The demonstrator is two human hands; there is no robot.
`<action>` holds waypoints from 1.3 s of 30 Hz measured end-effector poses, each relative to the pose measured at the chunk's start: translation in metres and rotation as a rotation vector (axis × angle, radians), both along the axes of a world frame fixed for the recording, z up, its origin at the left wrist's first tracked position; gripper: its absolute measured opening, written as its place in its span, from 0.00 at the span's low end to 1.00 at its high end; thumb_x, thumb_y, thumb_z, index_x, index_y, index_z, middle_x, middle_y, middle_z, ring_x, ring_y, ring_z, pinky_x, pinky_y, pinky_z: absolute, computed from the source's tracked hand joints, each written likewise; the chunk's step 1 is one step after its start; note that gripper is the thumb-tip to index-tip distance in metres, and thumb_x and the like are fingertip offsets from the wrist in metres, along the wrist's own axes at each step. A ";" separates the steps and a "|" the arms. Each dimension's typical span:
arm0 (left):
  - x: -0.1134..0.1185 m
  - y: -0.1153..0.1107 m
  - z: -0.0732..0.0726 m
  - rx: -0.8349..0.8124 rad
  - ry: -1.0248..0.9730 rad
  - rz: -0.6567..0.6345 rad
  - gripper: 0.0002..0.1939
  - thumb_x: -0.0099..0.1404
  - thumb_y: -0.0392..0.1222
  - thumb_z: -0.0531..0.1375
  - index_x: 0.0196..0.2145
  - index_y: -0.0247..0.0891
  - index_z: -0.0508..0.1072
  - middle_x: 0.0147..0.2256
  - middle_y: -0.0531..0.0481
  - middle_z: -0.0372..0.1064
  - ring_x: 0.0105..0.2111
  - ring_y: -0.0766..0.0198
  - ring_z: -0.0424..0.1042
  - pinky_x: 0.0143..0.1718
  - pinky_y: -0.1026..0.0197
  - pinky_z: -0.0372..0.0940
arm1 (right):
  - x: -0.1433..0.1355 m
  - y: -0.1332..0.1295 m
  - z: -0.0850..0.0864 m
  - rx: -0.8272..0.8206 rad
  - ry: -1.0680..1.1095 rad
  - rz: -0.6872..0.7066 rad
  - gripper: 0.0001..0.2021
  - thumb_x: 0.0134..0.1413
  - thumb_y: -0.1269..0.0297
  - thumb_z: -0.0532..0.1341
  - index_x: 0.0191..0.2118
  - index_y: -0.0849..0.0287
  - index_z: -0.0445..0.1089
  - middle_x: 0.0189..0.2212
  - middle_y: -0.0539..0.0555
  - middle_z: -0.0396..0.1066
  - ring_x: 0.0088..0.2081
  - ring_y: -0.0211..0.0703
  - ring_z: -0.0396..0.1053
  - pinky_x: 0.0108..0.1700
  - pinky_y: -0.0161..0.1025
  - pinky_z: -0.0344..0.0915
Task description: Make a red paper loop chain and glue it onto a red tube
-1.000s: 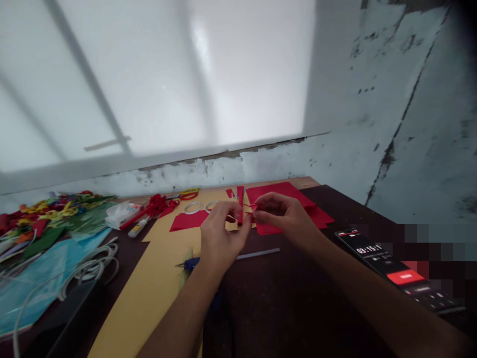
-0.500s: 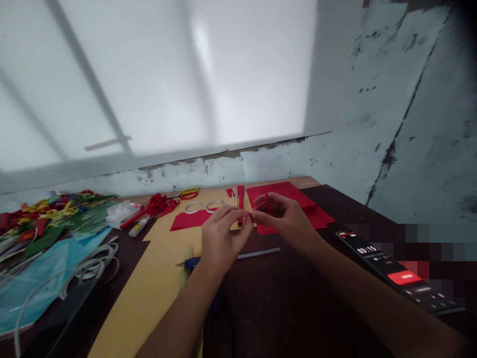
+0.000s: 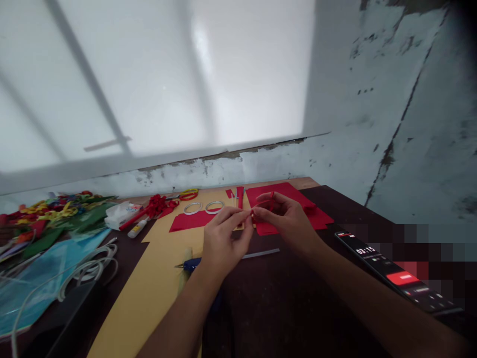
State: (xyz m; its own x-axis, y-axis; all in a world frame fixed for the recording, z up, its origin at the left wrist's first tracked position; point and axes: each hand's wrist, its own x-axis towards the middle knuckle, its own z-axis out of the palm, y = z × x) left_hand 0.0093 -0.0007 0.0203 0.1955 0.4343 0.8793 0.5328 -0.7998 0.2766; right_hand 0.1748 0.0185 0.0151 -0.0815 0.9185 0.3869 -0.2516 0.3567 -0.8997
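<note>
My left hand (image 3: 225, 238) and my right hand (image 3: 288, 223) meet fingertip to fingertip above the dark table. Both pinch a thin red strip (image 3: 266, 203), which curves up over the fingers of my right hand. Behind them lie red sheets (image 3: 283, 191) on the right and a red piece (image 3: 188, 221) on the left. Two white tape rings (image 3: 193, 208) stand side by side near that piece. Beside my left wrist, a blue glue gun (image 3: 192, 264) is partly hidden by the arm. A pale stick (image 3: 263, 253) lies below my hands.
A phone (image 3: 395, 271) lies at the right. On the left are colourful paper pieces (image 3: 63, 211), a coiled white cable (image 3: 87, 266), a blue sheet (image 3: 40, 293) and a small glue bottle (image 3: 137, 228). Scissors (image 3: 189, 194) rest at the back on tan paper (image 3: 130, 293).
The red strip's loop over my right fingers has shifted slightly right and shows more. Both hands have barely moved and still meet at the fingertips.
</note>
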 end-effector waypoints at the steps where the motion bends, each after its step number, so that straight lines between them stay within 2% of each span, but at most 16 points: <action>1: 0.000 0.000 0.000 -0.018 -0.018 -0.006 0.07 0.64 0.34 0.61 0.38 0.39 0.79 0.35 0.47 0.75 0.32 0.66 0.74 0.34 0.63 0.72 | 0.000 0.000 0.000 -0.005 0.009 0.006 0.16 0.46 0.57 0.72 0.40 0.56 0.71 0.32 0.52 0.75 0.35 0.42 0.74 0.43 0.42 0.73; 6: 0.002 0.001 0.003 -0.125 -0.114 -0.020 0.03 0.63 0.37 0.64 0.34 0.40 0.79 0.30 0.50 0.74 0.28 0.67 0.72 0.31 0.64 0.71 | 0.002 0.002 -0.001 -0.030 0.040 0.101 0.15 0.48 0.59 0.71 0.41 0.56 0.72 0.32 0.51 0.75 0.34 0.40 0.74 0.43 0.41 0.72; 9: 0.001 0.002 0.006 -0.235 -0.155 -0.070 0.02 0.62 0.38 0.65 0.32 0.40 0.79 0.29 0.50 0.74 0.28 0.66 0.72 0.30 0.64 0.70 | 0.005 0.003 0.000 -0.058 0.082 0.170 0.15 0.49 0.61 0.71 0.42 0.56 0.73 0.32 0.50 0.75 0.33 0.39 0.74 0.42 0.39 0.72; 14: -0.001 0.004 0.008 -0.408 -0.237 -0.215 0.03 0.61 0.40 0.66 0.33 0.39 0.80 0.31 0.49 0.74 0.28 0.66 0.73 0.30 0.63 0.70 | 0.009 0.003 0.005 -0.151 0.125 0.258 0.18 0.46 0.63 0.73 0.44 0.56 0.72 0.31 0.50 0.74 0.32 0.38 0.73 0.40 0.38 0.72; 18: -0.002 0.004 0.010 -0.486 -0.233 -0.251 0.05 0.60 0.41 0.67 0.35 0.38 0.81 0.31 0.49 0.74 0.29 0.66 0.72 0.30 0.64 0.68 | 0.010 0.001 0.009 -0.230 0.165 0.296 0.22 0.43 0.64 0.74 0.46 0.57 0.72 0.29 0.49 0.74 0.30 0.36 0.73 0.38 0.35 0.71; 24: -0.003 0.003 0.012 -0.641 -0.306 -0.320 0.06 0.58 0.42 0.68 0.31 0.37 0.80 0.28 0.50 0.73 0.28 0.67 0.70 0.30 0.65 0.64 | 0.010 0.000 0.009 -0.281 0.145 0.366 0.24 0.46 0.64 0.73 0.50 0.55 0.69 0.29 0.51 0.74 0.28 0.37 0.72 0.33 0.35 0.70; 29: -0.005 0.003 0.013 -0.755 -0.341 -0.332 0.08 0.59 0.44 0.68 0.31 0.37 0.78 0.28 0.52 0.72 0.27 0.68 0.67 0.30 0.65 0.61 | 0.009 -0.001 0.010 -0.244 0.147 0.285 0.27 0.47 0.62 0.73 0.52 0.56 0.65 0.29 0.51 0.75 0.28 0.37 0.72 0.35 0.37 0.70; 32: -0.005 0.004 0.014 -0.772 -0.357 -0.322 0.09 0.60 0.45 0.66 0.31 0.36 0.77 0.26 0.53 0.70 0.26 0.69 0.65 0.28 0.66 0.58 | 0.009 -0.002 0.010 -0.157 0.135 0.211 0.31 0.48 0.61 0.72 0.56 0.53 0.61 0.33 0.52 0.76 0.32 0.40 0.74 0.40 0.40 0.70; 35: -0.005 0.004 0.015 -0.778 -0.355 -0.321 0.09 0.61 0.45 0.66 0.30 0.35 0.76 0.26 0.53 0.69 0.26 0.69 0.64 0.28 0.66 0.57 | 0.009 -0.003 0.008 -0.087 0.092 0.223 0.33 0.45 0.64 0.74 0.56 0.50 0.61 0.37 0.51 0.75 0.36 0.42 0.74 0.44 0.43 0.70; 39: -0.004 0.004 0.015 -0.796 -0.366 -0.353 0.10 0.61 0.46 0.65 0.30 0.35 0.75 0.25 0.54 0.67 0.26 0.69 0.63 0.29 0.66 0.56 | 0.008 -0.003 0.005 -0.068 0.115 0.240 0.32 0.44 0.67 0.74 0.55 0.49 0.63 0.36 0.50 0.74 0.37 0.40 0.72 0.44 0.42 0.69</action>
